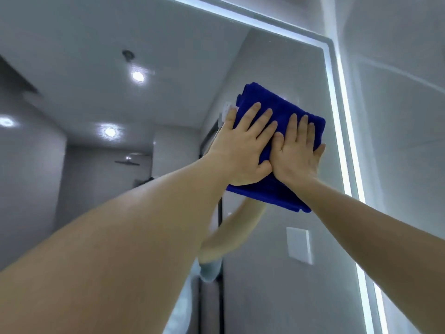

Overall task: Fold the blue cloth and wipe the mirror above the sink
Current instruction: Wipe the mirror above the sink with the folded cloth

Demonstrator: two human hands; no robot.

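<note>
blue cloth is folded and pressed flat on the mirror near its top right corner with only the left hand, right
Not quite: both hands press it. The head view shows the left hand and the right hand side by side, fingers straight, on the folded blue cloth, flat on the mirror near its top right corner.

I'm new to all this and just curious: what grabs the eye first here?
The bright blue cloth, folded into a pad, is pressed against the mirror near its upper right corner. The left hand and right hand lie side by side on it, fingers straight. A glowing light strip runs along the mirror's top and right edges.
</note>
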